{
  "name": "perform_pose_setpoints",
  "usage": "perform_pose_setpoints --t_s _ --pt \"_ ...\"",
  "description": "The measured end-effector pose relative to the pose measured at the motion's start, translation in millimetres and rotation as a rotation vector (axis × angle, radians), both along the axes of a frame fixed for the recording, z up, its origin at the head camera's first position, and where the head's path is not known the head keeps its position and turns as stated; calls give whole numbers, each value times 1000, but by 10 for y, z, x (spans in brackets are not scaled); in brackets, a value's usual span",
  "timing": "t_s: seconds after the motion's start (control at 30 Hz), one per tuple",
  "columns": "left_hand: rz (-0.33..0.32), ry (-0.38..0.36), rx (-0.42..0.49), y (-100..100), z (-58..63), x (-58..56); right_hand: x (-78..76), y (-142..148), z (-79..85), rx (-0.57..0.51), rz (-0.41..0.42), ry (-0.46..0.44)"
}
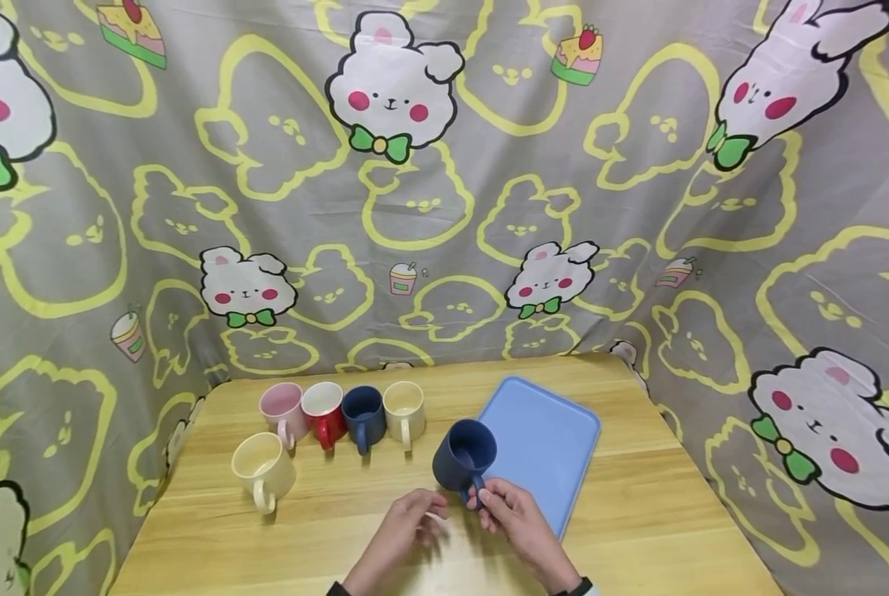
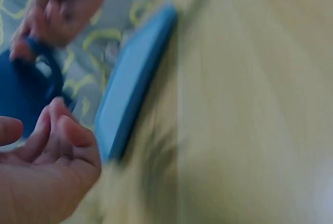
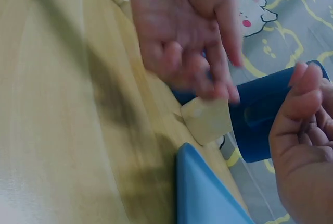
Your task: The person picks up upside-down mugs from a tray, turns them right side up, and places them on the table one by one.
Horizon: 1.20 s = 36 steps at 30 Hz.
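In the head view my right hand (image 1: pixel 515 517) pinches the handle of a dark blue mug (image 1: pixel 455 463), whose mouth faces up. The mug is held off the table, beside the left edge of a light blue tray (image 1: pixel 545 459). Left of the handle, my left hand (image 1: pixel 410 521) has its fingers loosely bent and nothing in them. The right wrist view shows the mug (image 3: pixel 260 112) raised above the table, with the left hand (image 3: pixel 184 31) close by. In the left wrist view the handle (image 2: pixel 52 75) sits between the right hand's fingers.
At the back left stand a pink mug (image 1: pixel 282 410), a red mug (image 1: pixel 325 418), another dark blue mug (image 1: pixel 364 418) and a cream mug (image 1: pixel 405 412) in a row. A second cream mug (image 1: pixel 264 468) stands nearer. Patterned grey curtains (image 1: pixel 430 199) enclose the wooden table (image 1: pixel 325 538).
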<state>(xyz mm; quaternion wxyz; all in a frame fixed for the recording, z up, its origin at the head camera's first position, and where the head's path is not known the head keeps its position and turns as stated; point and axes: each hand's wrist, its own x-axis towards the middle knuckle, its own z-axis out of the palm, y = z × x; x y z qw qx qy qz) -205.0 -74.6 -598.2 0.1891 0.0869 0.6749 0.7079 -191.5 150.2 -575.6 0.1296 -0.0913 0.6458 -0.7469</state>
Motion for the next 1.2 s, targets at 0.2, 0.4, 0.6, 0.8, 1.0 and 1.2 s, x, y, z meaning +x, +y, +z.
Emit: perform_pose_setpoints --t_s 0.2,0.4,0.6,0.8,1.0,1.2 --pt "55 354 -572 -509 130 95 41 -126 -89 56 20 27" --pt "165 349 -786 -897 189 242 110 -359 -112 82 121 120" --pt "330 312 -844 -1320 308 339 53 -780 -85 90 168 106" --pt "442 310 -827 -1471 343 410 1 -1232 -86 30 127 65" --pt "563 268 -837 -1448 337 472 -102 -1683 -160 30 70 61" --pt "690 359 -819 -1374 314 520 -167 -1951 -276 70 51 95"
